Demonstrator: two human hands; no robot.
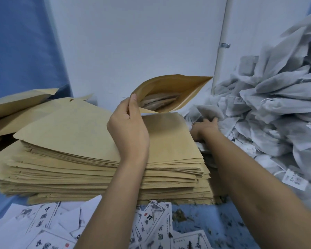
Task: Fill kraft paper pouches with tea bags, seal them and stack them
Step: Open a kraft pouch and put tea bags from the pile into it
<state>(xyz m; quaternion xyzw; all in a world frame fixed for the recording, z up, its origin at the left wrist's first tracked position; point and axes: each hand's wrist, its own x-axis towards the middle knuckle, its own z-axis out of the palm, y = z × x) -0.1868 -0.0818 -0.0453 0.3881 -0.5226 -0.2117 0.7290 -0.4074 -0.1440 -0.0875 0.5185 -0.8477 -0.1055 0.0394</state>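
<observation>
Backdrop: white wall (133, 42).
Left hand (127, 128): pinches pouch (169, 83) lip, mouth gaping toward pile (276, 97) for loading.
Right hand (204, 127): fingers curled on 1 bag (208, 112).
Stack (70, 150): spare pouches beneath.

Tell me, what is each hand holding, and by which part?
The left hand pinches the open kraft pouch at the left corner of its mouth. The right hand grips a tea bag by its lower edge.
</observation>
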